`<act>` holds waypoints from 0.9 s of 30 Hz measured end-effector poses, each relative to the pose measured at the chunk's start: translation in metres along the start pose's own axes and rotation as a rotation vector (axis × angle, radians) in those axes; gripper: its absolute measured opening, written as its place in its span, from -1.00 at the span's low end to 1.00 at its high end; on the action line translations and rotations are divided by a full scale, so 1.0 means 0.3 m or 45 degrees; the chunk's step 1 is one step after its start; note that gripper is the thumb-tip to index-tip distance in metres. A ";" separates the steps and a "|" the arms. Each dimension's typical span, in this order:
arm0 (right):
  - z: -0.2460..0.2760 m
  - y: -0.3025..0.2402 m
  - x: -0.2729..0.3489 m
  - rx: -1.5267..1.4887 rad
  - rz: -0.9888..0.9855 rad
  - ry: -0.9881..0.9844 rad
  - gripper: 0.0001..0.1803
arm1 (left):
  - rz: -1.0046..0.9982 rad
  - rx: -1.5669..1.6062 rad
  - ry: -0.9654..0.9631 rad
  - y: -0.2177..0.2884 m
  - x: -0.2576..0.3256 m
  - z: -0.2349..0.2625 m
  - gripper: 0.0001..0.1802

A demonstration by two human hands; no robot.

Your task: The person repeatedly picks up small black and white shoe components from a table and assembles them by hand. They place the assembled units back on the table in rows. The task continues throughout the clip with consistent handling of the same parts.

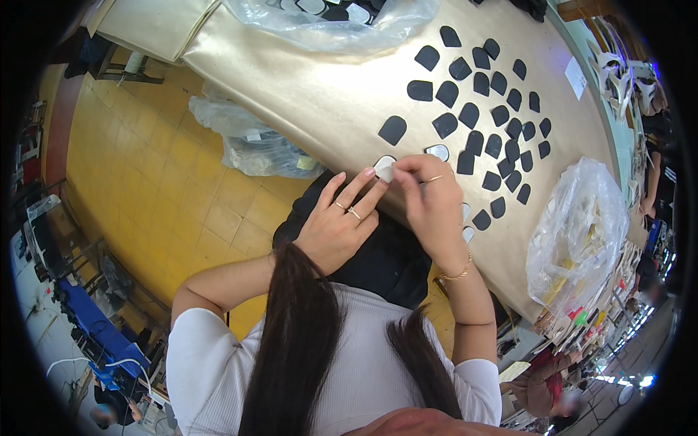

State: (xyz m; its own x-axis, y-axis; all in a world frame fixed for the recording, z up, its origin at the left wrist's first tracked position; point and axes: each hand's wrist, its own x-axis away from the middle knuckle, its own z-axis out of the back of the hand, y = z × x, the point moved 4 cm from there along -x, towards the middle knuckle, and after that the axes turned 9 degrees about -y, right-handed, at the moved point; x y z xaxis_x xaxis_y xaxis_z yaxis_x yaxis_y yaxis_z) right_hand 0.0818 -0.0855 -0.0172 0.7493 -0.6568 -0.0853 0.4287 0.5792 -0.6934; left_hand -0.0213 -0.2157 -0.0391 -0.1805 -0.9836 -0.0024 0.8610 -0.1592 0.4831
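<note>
A small arch-shaped patch with a white face and a dark rim (384,168) lies at the table's near edge, between my hands. Stretched, spread fingers of my left hand (340,227) rest their tips on its left and near side. My right hand (434,203) is closed in a pinch at the patch's right edge; its fingertips partly cover the patch. Just beyond the right hand lies another white-faced patch (437,152), and more peek out beside the right wrist. Many black arch-shaped patches (469,115) are spread over the gold-coloured table cover (327,80).
A clear plastic bag of patches (327,29) sits at the table's far side. Another clear bag (578,236) lies at the right edge. Plastic bags (251,142) are on the yellow tiled floor left of the table. A white paper (576,78) lies at the far right.
</note>
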 end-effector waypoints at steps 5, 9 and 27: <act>0.073 0.026 -0.098 -0.113 -0.124 -0.030 -0.92 | 0.007 0.052 0.074 0.002 -0.024 0.031 -0.87; 0.043 0.051 -0.180 -0.080 -0.218 -0.191 -0.85 | 0.033 0.177 0.146 -0.020 -0.058 0.060 -0.83; 0.021 0.040 -0.223 0.130 -0.092 -0.202 -0.85 | -0.021 0.185 0.217 -0.066 -0.146 0.095 -0.82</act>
State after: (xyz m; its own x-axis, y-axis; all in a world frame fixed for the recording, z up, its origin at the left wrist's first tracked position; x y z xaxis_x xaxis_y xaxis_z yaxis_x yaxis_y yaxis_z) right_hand 0.0400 -0.0317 -0.0154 0.7813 -0.6188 0.0813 0.5273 0.5847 -0.6165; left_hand -0.0441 -0.1670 -0.0237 -0.1003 -0.9830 -0.1536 0.7786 -0.1736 0.6031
